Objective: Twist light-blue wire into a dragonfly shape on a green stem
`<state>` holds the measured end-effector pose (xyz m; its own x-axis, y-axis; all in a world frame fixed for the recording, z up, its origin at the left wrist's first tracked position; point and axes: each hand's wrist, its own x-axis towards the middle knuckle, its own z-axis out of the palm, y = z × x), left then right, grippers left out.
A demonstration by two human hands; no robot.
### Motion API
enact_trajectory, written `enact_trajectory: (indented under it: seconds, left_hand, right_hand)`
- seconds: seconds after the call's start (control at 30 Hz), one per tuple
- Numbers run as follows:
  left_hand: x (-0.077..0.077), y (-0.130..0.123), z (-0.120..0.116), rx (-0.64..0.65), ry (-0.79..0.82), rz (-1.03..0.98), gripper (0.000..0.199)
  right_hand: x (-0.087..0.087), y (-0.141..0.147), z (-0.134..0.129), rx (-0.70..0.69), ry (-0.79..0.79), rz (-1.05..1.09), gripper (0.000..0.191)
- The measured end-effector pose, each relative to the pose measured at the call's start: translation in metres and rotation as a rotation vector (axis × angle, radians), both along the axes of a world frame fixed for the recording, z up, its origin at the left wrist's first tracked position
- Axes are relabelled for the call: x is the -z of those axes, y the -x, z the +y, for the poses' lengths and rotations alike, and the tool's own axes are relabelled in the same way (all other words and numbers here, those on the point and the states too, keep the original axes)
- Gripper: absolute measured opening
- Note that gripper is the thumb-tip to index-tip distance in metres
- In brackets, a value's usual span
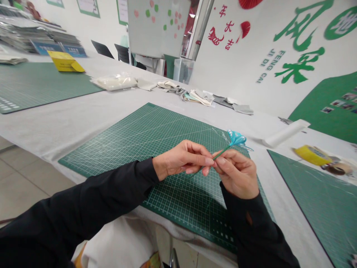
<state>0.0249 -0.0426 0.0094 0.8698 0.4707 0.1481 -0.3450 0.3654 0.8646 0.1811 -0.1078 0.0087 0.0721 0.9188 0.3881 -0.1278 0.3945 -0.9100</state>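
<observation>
A blue artificial flower (236,138) with pale beads and a green stem is held up over a green cutting mat (150,130). My left hand (186,158) pinches the lower stem between thumb and fingers. Right beside it, my right hand (237,171) grips the stem closer to the flower head, its thumb on the near side. The fingertips of both hands almost meet. The stem's lower end is hidden by my fingers. The flower head points up and to the right.
A second cutting mat (318,201) with a yellow packet (312,155) and a tape roll (336,168) lies right. Cloth scraps (198,96) and a plastic-wrapped pack (114,81) lie along the back. Another mat (36,85) and a yellow box (65,61) are left.
</observation>
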Motion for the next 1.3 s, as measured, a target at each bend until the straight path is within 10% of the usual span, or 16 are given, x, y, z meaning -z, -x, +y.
enact_trajectory:
  seconds: [0.5, 1.3]
  left_hand:
    - [-0.0008, 0.0021, 0.0012, 0.041, -0.113, 0.036, 0.009]
    - [0.0000, -0.0032, -0.0031, -0.249, -0.181, 0.038, 0.022]
  right_hand:
    - [0.0020, -0.0037, -0.0013, -0.040, 0.000, -0.071, 0.011]
    - [0.0023, 0.0004, -0.0008, 0.108, -0.007, -0.015, 0.004]
